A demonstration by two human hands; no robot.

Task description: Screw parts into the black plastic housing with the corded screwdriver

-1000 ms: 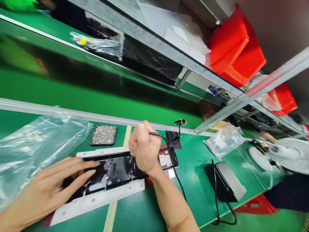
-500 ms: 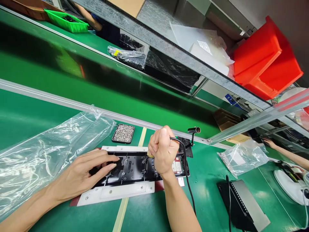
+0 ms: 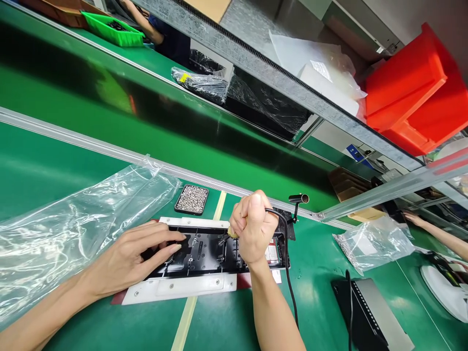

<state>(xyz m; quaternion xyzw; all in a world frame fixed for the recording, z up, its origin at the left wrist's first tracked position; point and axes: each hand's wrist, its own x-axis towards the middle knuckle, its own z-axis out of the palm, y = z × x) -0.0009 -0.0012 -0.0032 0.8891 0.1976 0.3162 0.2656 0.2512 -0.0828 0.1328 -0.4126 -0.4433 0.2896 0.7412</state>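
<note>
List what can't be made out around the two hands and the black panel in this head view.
- Tool in the right hand: the fist hides it; only its black cable shows.
- Black panel: its left end lies under the left hand, its right part behind the fist.
- Small metal parts in the black tray: too small to identify.
- Clear plastic bag: cut by the left edge.

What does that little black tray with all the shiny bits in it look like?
The little black tray is a shallow rectangle with rounded corners, dark like plastic or rubber. It is filled edge to edge with tiny silvery metal pieces, probably screws, too small to tell for sure. It lies flat on the green bench, just behind the white fixture, beside a pale stripe and near the crinkled clear plastic bag. Neither hand touches it; the left hand is nearest.
</note>
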